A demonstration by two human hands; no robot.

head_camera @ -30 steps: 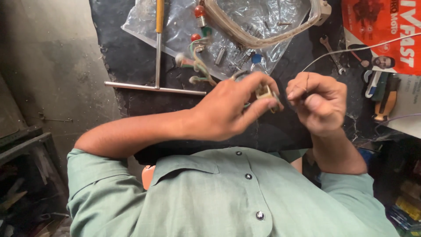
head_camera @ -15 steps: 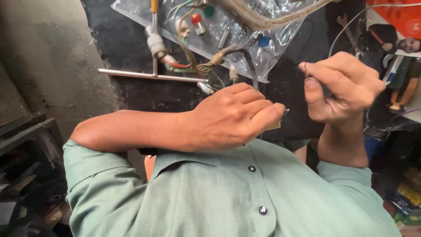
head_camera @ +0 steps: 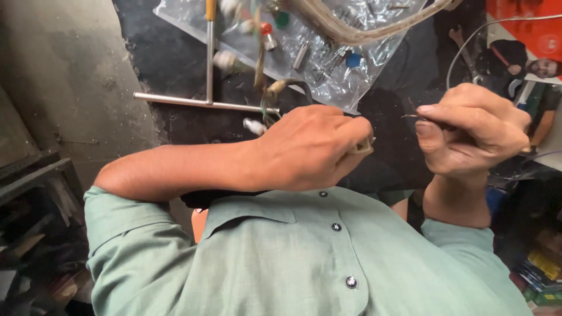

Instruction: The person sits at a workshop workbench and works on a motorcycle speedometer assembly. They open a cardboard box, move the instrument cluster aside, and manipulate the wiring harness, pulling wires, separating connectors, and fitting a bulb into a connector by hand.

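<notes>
My left hand [head_camera: 310, 146] is closed around a small beige connector [head_camera: 364, 146], whose tip pokes out past my fingers. Coloured wires [head_camera: 264, 96] run from under this hand up towards the plastic sheet. My right hand [head_camera: 474, 131] is a short gap to the right, thumb and forefinger pinching a thin dark wire end [head_camera: 410, 116] that points at the connector. A thin white cable [head_camera: 468, 41] loops up from behind my right hand. Both hands hover over a dark work surface [head_camera: 170, 52], just above my green shirt.
A clear plastic sheet [head_camera: 328, 64] lies on the dark surface with small parts, screws and a beige hose loop on it. A T-shaped metal tool [head_camera: 209, 88] with a yellow handle lies to the left. Red printed packaging [head_camera: 527, 29] and hand tools sit at right.
My hands were together around the connector; the right hand has pulled away to the right with the wire end. The left hand keeps its grip, and the view has shifted downward.
</notes>
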